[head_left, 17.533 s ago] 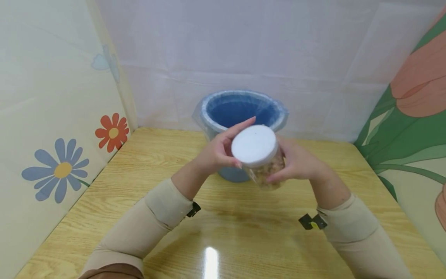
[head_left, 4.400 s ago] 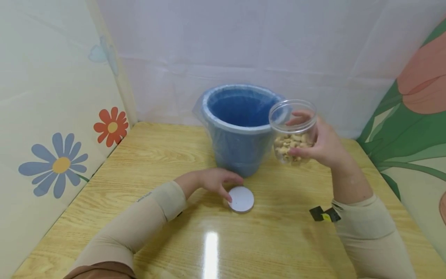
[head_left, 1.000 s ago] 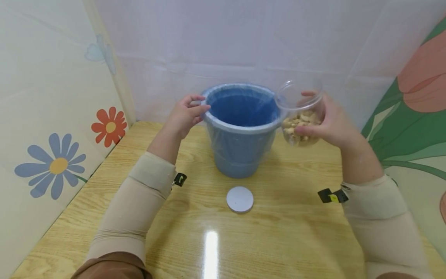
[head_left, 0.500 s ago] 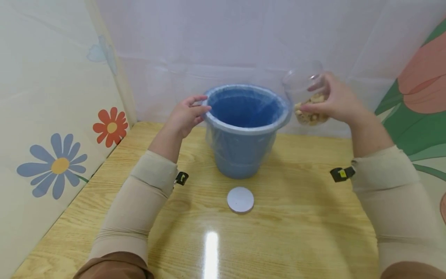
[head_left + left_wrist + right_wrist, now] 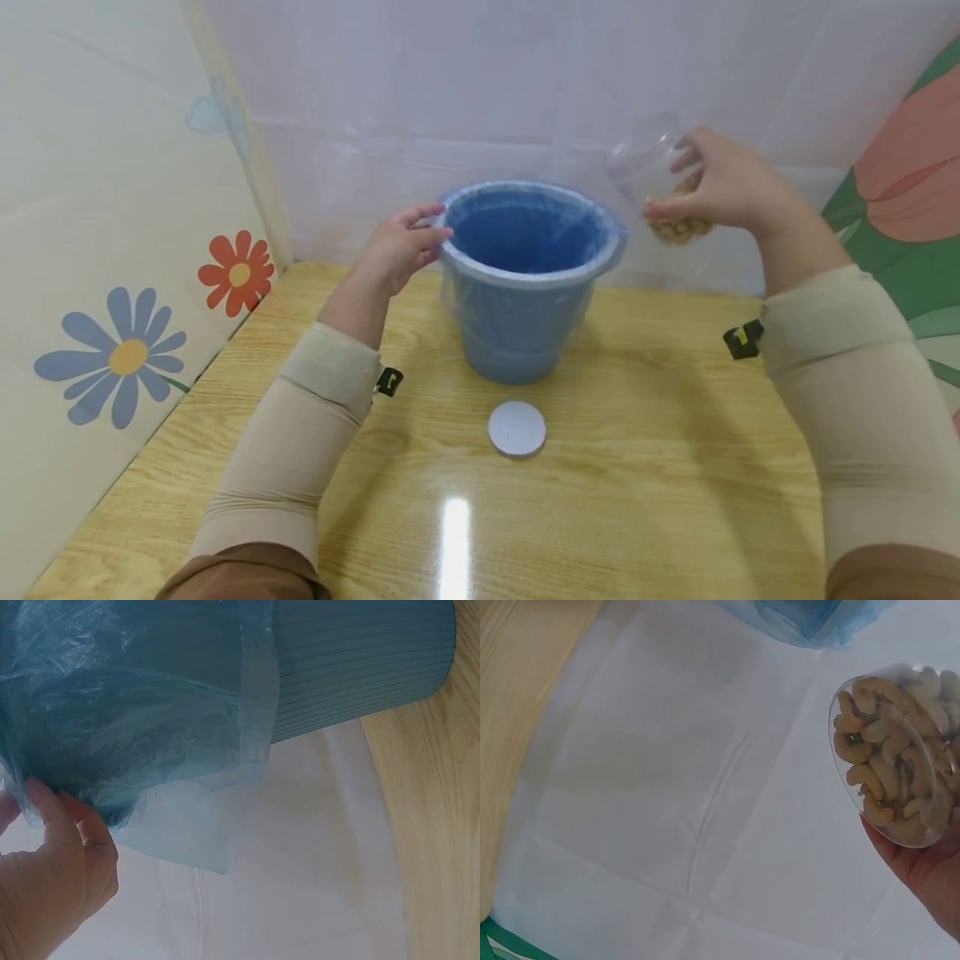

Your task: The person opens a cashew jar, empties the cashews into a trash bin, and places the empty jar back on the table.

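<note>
A blue bucket (image 5: 517, 333) with a clear plastic liner (image 5: 195, 817) over its rim stands on the table. My left hand (image 5: 399, 250) holds the bucket's left rim through the liner, its fingertips at the edge in the left wrist view. Right of the bucket and higher than its rim, my right hand (image 5: 727, 185) grips a clear plastic jar (image 5: 641, 162). The jar leans with its open mouth to the left, toward the bucket. Cashews (image 5: 889, 761) lie gathered at its bottom end, seen through the base in the right wrist view.
A round white lid (image 5: 517, 429) lies on the wooden table (image 5: 615, 500) in front of the bucket. Behind the bucket hangs a white sheet (image 5: 420, 83). Panels painted with flowers flank the table on both sides.
Over the last second my right hand has raised the jar, moved it slightly right and tilted it further toward the bucket. The left hand stays at the rim. Earlier, the lid came off the jar.
</note>
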### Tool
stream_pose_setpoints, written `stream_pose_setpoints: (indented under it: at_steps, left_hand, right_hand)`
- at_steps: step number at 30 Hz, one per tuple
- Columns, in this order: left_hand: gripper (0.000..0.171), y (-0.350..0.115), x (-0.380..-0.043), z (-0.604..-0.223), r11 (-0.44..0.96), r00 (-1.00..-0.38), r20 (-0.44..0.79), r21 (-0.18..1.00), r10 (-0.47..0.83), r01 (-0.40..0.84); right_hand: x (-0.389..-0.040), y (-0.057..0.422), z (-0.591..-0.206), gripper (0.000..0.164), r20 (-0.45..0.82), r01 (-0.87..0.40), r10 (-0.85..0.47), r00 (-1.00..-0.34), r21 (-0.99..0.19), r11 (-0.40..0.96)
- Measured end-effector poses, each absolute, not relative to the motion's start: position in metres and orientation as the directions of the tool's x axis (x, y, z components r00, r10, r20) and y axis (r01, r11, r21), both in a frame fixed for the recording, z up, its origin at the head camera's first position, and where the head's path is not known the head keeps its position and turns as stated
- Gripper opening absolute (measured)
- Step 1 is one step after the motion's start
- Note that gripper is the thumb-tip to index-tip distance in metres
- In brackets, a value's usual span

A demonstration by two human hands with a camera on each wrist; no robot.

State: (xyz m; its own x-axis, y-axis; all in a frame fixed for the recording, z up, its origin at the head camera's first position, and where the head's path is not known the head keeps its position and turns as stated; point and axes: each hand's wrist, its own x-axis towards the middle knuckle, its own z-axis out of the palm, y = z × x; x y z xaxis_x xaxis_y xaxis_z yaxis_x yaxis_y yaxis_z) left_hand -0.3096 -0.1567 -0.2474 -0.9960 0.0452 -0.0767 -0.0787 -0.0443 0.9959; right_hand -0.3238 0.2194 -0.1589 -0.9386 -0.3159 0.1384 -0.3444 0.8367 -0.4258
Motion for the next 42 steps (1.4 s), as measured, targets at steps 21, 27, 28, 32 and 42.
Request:
stream_pose_setpoints:
  at_steps: [21, 27, 28, 32, 42]
  left_hand:
    - [0.052, -0.158, -0.310, -0.247, -0.041, -0.994, -0.094, 0.995, 0.057, -0.097]
    - [0.053, -0.159, -0.310, -0.246, -0.045, -0.994, -0.096, 0.994, 0.054, -0.099]
    - [0.053, -0.159, -0.309, -0.246, -0.046, -0.994, -0.099, 0.994, 0.054, -0.101]
    - [0.053, -0.159, -0.309, -0.245, -0.040, -0.993, -0.103, 0.994, 0.051, -0.106]
    - [0.052, -0.158, -0.309, -0.246, -0.035, -0.994, -0.102, 0.994, 0.045, -0.103]
  right_hand:
    - [-0.331, 0.189, -0.142, 0.119, 0.090, -0.418, -0.410, -0.908, -0.117, 0.901]
    - [-0.332, 0.185, -0.141, 0.120, 0.071, -0.428, -0.424, -0.903, -0.058, 0.902]
    - [-0.333, 0.184, -0.142, 0.120, 0.069, -0.428, -0.425, -0.903, -0.043, 0.903]
    - [-0.334, 0.181, -0.143, 0.121, 0.068, -0.431, -0.430, -0.900, -0.003, 0.902]
    - [-0.333, 0.171, -0.146, 0.120, 0.056, -0.426, -0.427, -0.903, 0.036, 0.904]
